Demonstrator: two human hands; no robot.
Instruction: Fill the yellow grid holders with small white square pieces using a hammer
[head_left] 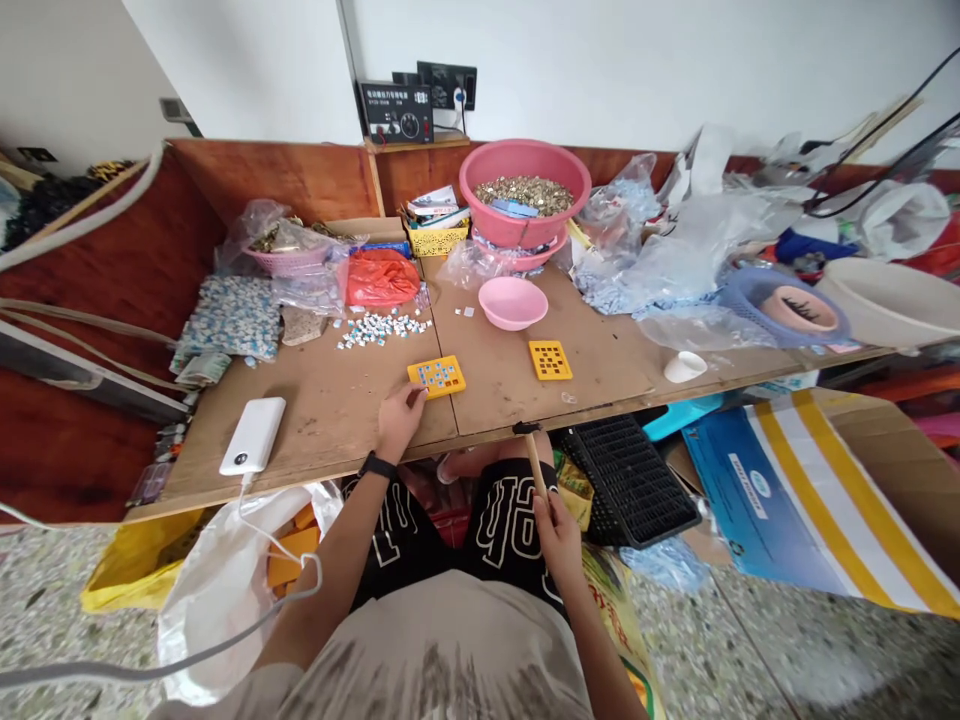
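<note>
One hand [559,540] gripping hammer [534,465], other hand [401,420] on tray [436,377]

Left hand [400,420] forward, right hand [559,540] lower

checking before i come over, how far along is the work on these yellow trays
Done: the yellow grid tray under the left hand looks filled with small white-and-blue pieces. In hand: the right hand grips a wooden-handled hammer. Left: the second yellow grid tray shows dark, seemingly unfilled holes, and a loose pile of white-and-blue pieces lies on the wooden bench top.
</note>
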